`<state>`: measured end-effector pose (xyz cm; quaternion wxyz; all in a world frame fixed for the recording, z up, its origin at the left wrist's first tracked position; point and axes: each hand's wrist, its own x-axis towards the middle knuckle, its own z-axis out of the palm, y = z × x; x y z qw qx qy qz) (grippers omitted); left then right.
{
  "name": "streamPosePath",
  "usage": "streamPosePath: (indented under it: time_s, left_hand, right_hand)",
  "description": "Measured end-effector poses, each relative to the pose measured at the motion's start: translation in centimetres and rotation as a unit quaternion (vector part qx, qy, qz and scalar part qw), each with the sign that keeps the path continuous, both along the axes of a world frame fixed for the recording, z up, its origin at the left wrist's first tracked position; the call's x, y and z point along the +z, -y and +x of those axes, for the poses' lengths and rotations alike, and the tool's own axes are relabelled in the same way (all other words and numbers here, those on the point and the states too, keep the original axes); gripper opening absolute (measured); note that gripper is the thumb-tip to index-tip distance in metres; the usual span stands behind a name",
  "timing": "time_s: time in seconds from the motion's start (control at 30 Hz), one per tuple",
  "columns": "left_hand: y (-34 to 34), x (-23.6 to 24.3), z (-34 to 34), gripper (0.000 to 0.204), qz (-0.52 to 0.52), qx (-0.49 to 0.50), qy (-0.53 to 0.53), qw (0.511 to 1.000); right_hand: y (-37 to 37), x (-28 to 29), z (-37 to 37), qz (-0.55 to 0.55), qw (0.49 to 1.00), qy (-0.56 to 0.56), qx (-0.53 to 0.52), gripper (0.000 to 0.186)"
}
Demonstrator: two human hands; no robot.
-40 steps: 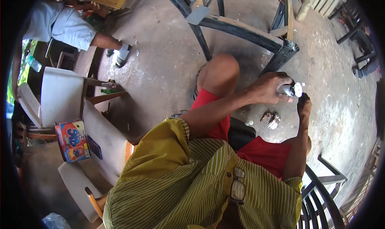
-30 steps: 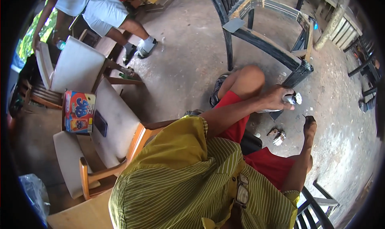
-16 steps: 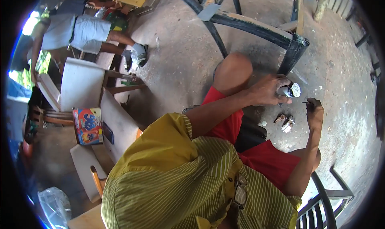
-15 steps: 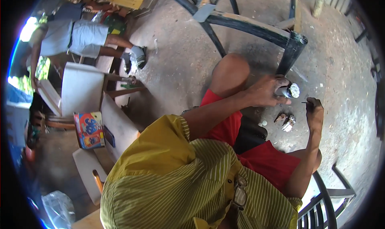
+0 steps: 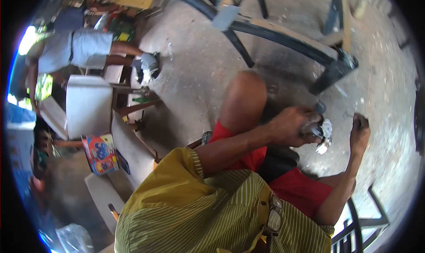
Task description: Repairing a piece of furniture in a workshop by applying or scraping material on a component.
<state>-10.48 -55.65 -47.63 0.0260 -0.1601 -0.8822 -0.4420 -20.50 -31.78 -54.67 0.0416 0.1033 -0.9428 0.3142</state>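
Over the floor in front of my legs, my left hand (image 5: 294,127) is wrapped round a small pale cylinder-like container (image 5: 312,130). Crumpled silvery foil (image 5: 327,128) shows at its end. Motion blurs it, so its exact kind is unclear. To the right, apart from the container, my right hand (image 5: 360,125) is raised with its fingers pinched on a thin stick (image 5: 350,115), which is blurred too. Below the foil, some crumpled shiny scraps (image 5: 323,147) lie on the floor, partly hidden by my left hand and the container.
A dark-framed chair (image 5: 287,38) lies ahead, its leg close to my hands. Pale seats (image 5: 90,104) stand at the left with a colourful box (image 5: 101,153) and a phone (image 5: 123,162). A person in grey shorts (image 5: 92,47) stands beyond. Another black chair (image 5: 363,226) is at lower right.
My left hand with the container has moved lower, nearer the scraps on the floor. My right hand sits slightly lower and further right. The whole view has shifted a little.
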Motion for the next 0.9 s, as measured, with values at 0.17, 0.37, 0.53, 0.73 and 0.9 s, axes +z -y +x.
streamPosePath:
  time_s: [0.17, 0.37, 0.53, 0.73, 0.9]
  left_hand:
    - [0.0, -1.3, -1.0, 0.047, 0.062, 0.019, -0.058, 0.996]
    - [0.7, -2.2, -0.4, 0.043, 0.051, 0.046, -0.069, 0.995]
    - [1.5, -3.1, 0.1, 0.040, -0.002, 0.035, -0.049, 0.998]
    - [1.1, -2.2, 0.5, 0.039, -0.023, 0.034, -0.024, 0.999]
    - [1.1, -2.0, 0.5, 0.040, -0.035, 0.012, -0.070, 0.997]
  right_hand:
    - [-3.2, -8.2, -4.0, 0.126, 0.991, 0.045, -0.009, 0.020]
    - [-0.1, -12.4, -5.3, 0.267, 0.962, 0.056, 0.009, 0.037]
    - [2.2, -10.7, -4.5, 0.255, 0.951, 0.173, -0.016, 0.051]
    - [-1.0, -17.5, -8.1, 0.212, 0.967, 0.136, 0.030, 0.043]
    - [-1.9, -19.6, -9.5, 0.142, 0.985, 0.067, 0.070, 0.032]
